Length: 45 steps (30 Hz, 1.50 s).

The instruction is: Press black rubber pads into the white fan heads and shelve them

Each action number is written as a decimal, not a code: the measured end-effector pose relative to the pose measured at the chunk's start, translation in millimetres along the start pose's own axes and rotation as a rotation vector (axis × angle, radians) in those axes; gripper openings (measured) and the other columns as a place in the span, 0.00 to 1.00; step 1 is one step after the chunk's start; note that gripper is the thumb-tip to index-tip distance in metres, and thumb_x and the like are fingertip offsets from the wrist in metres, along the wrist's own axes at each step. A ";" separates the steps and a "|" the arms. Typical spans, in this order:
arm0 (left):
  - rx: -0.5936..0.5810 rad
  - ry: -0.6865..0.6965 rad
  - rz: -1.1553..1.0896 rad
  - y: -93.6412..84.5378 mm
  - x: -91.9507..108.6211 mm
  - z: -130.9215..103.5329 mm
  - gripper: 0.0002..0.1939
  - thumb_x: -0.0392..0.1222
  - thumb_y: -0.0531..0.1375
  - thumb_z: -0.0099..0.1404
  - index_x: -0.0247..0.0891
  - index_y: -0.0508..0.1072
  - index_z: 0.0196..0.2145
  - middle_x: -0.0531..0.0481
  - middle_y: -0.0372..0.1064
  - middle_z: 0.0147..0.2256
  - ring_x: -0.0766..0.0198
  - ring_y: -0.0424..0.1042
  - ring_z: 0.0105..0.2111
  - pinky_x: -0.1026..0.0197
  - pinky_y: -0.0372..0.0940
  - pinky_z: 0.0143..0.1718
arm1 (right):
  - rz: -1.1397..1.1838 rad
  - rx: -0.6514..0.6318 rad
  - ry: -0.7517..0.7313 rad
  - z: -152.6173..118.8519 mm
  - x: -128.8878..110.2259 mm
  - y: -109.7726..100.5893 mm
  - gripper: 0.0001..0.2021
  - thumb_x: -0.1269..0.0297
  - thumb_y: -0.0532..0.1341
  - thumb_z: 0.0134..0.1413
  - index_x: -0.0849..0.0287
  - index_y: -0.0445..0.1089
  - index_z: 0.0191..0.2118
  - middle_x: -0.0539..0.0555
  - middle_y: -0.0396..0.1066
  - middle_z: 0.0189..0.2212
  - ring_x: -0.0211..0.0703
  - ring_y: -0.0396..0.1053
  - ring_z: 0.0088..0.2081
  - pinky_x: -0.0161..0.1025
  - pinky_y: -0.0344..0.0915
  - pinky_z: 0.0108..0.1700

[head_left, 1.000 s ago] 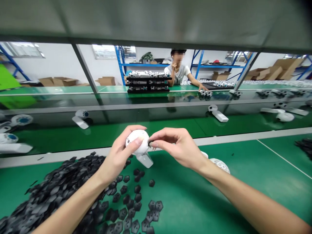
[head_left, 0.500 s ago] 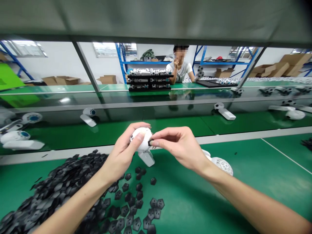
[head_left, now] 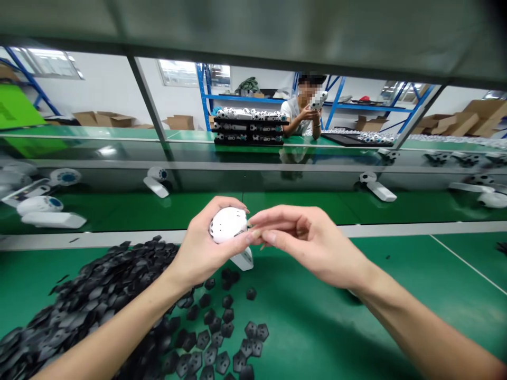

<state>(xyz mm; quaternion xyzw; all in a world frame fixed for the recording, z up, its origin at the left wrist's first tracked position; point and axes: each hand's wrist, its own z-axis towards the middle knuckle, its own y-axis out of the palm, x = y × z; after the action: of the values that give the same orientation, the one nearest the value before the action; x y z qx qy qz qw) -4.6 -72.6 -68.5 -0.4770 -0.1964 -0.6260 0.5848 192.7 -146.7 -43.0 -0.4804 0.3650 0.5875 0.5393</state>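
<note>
My left hand [head_left: 208, 240] is wrapped round a white ball-shaped housing [head_left: 228, 224] with small slots and holes in its shell. A white flat arm [head_left: 243, 259] hangs below the ball. My right hand [head_left: 301, 237] is at the ball's right side, thumb and fingers drawn together, with the tips meeting my left thumb. Whatever those fingertips hold, if anything, is hidden. Under my hands, loose black pentagon pieces [head_left: 222, 362] lie on the green work surface. A large heap of black pentagon pieces [head_left: 103, 290] spreads beside my left forearm.
Beyond a pale rail [head_left: 380, 230] runs a green conveyor [head_left: 277, 206]. White camera-like units [head_left: 51, 219] lie on it at left, and another unit [head_left: 378, 189] at right. Across it, a co-worker [head_left: 303, 113] holds a black-and-white unit near stacked black trays [head_left: 249, 132].
The white ball has turned in my left hand, and the black piece in my right fingertips no longer shows. My left thumb has moved rightward. The co-worker has raised a unit in both hands.
</note>
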 end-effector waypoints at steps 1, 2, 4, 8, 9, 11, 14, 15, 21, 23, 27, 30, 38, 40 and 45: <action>0.007 0.008 0.007 0.6 -0.6 -0.4 0.19 0.50 0.75 0.57 0.40 0.76 0.41 0.49 0.77 0.35 0.64 0.74 0.27 0.66 0.69 0.24 | -0.014 0.020 -0.007 1.2 -2.6 -4.6 0.08 0.71 0.66 0.63 0.57 0.81 0.45 0.52 0.85 0.42 0.41 0.84 0.45 0.33 0.79 0.49; 0.010 0.013 0.008 1.2 -1.2 -0.9 0.19 0.50 0.74 0.58 0.40 0.76 0.42 0.49 0.78 0.35 0.63 0.75 0.27 0.66 0.69 0.24 | -0.028 0.060 -0.016 2.4 -4.6 -9.5 0.06 0.70 0.66 0.63 0.58 0.81 0.43 0.52 0.85 0.41 0.41 0.84 0.42 0.33 0.79 0.48; 0.008 0.011 0.004 2.6 -1.9 -1.7 0.18 0.51 0.73 0.60 0.40 0.76 0.43 0.48 0.78 0.36 0.61 0.76 0.28 0.65 0.69 0.24 | -0.090 0.159 -0.011 4.1 -6.2 -18.4 0.04 0.70 0.65 0.63 0.59 0.79 0.40 0.52 0.85 0.40 0.41 0.84 0.39 0.34 0.79 0.44; 0.008 0.007 0.011 4.1 -0.7 -2.8 0.17 0.52 0.71 0.63 0.40 0.75 0.44 0.46 0.78 0.37 0.59 0.77 0.32 0.63 0.70 0.27 | -0.451 0.065 0.192 1.4 2.0 -23.2 0.08 0.74 0.63 0.62 0.57 0.80 0.39 0.50 0.84 0.36 0.42 0.82 0.36 0.35 0.74 0.38; 0.008 0.008 0.014 4.4 0.1 -2.9 0.18 0.52 0.71 0.63 0.39 0.75 0.44 0.46 0.78 0.37 0.59 0.77 0.32 0.63 0.70 0.28 | -0.574 -0.034 0.248 -0.4 6.1 -20.3 0.08 0.74 0.63 0.61 0.57 0.81 0.38 0.50 0.84 0.34 0.43 0.82 0.34 0.36 0.71 0.37; 0.004 0.002 0.015 5.1 2.0 -2.8 0.19 0.54 0.72 0.63 0.39 0.75 0.44 0.47 0.78 0.37 0.59 0.77 0.32 0.62 0.70 0.29 | -0.784 -0.225 0.306 -4.4 14.9 -10.3 0.07 0.72 0.66 0.60 0.55 0.83 0.36 0.49 0.83 0.30 0.45 0.80 0.32 0.39 0.66 0.34; -0.001 -0.018 0.005 6.5 4.6 -3.1 0.21 0.54 0.73 0.61 0.39 0.75 0.44 0.46 0.78 0.38 0.59 0.77 0.32 0.62 0.71 0.31 | -0.981 -0.365 0.292 -10.0 26.3 7.8 0.05 0.70 0.70 0.60 0.54 0.84 0.39 0.50 0.84 0.33 0.49 0.80 0.35 0.40 0.60 0.34; 0.001 -0.024 -0.002 7.0 5.0 -3.5 0.22 0.54 0.73 0.61 0.39 0.74 0.45 0.46 0.78 0.39 0.59 0.77 0.32 0.62 0.71 0.31 | -1.033 -0.387 0.273 -11.5 28.9 12.8 0.05 0.69 0.71 0.61 0.53 0.84 0.41 0.51 0.84 0.35 0.51 0.80 0.37 0.41 0.59 0.34; 0.031 -0.032 -0.055 9.0 1.3 -5.2 0.24 0.49 0.75 0.58 0.38 0.73 0.46 0.46 0.77 0.40 0.59 0.78 0.34 0.62 0.73 0.33 | -1.260 -0.445 0.205 -17.8 34.2 25.2 0.04 0.63 0.71 0.66 0.56 0.82 0.41 0.54 0.83 0.38 0.53 0.80 0.39 0.44 0.46 0.30; 0.033 -0.029 -0.082 8.9 -0.7 -4.8 0.25 0.49 0.75 0.58 0.38 0.73 0.47 0.46 0.77 0.41 0.58 0.78 0.34 0.61 0.73 0.34 | -1.289 -0.484 0.171 -18.0 34.0 26.5 0.03 0.65 0.70 0.66 0.57 0.81 0.42 0.54 0.83 0.41 0.51 0.80 0.40 0.44 0.45 0.29; 0.043 -0.035 -0.076 5.7 -3.2 -1.9 0.24 0.50 0.74 0.59 0.38 0.73 0.47 0.46 0.76 0.41 0.59 0.77 0.34 0.62 0.72 0.32 | -1.396 -0.660 -0.013 -16.9 34.4 28.7 0.06 0.72 0.64 0.70 0.60 0.78 0.40 0.56 0.80 0.36 0.48 0.77 0.36 0.45 0.44 0.27; 0.103 -0.064 -0.011 1.8 -3.8 2.3 0.23 0.53 0.74 0.58 0.39 0.74 0.44 0.47 0.76 0.40 0.61 0.74 0.32 0.63 0.68 0.30 | -1.460 -0.770 -0.203 -17.0 38.7 29.5 0.09 0.78 0.61 0.70 0.62 0.77 0.39 0.57 0.78 0.35 0.49 0.76 0.37 0.45 0.48 0.28; 0.134 -0.191 -0.017 -1.7 -3.5 6.7 0.27 0.60 0.75 0.56 0.40 0.76 0.44 0.48 0.76 0.37 0.59 0.73 0.32 0.61 0.66 0.29 | -1.516 -0.752 -0.379 -20.1 52.2 32.6 0.11 0.81 0.57 0.69 0.64 0.76 0.40 0.59 0.77 0.35 0.51 0.77 0.39 0.44 0.63 0.35; 0.112 -0.201 -0.050 -2.1 -5.4 6.2 0.27 0.61 0.75 0.56 0.41 0.75 0.44 0.48 0.76 0.36 0.58 0.75 0.32 0.61 0.66 0.29 | -1.516 -0.728 -0.360 -19.8 54.4 34.3 0.11 0.82 0.58 0.68 0.64 0.76 0.41 0.60 0.77 0.36 0.52 0.78 0.40 0.44 0.65 0.36; 0.102 -0.242 -0.179 -3.1 -9.8 5.9 0.26 0.57 0.77 0.55 0.40 0.76 0.43 0.51 0.73 0.33 0.58 0.77 0.30 0.62 0.69 0.29 | -1.216 -0.559 -0.266 -13.0 57.7 27.8 0.09 0.79 0.62 0.69 0.65 0.79 0.41 0.61 0.81 0.37 0.51 0.80 0.39 0.43 0.71 0.38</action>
<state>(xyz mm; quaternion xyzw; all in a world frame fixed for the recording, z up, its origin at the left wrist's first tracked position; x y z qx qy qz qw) -6.6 -61.8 -72.9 -0.4989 -0.3387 -0.6028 0.5224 170.1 -146.9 -104.3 -0.6451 -0.2046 0.3061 0.6696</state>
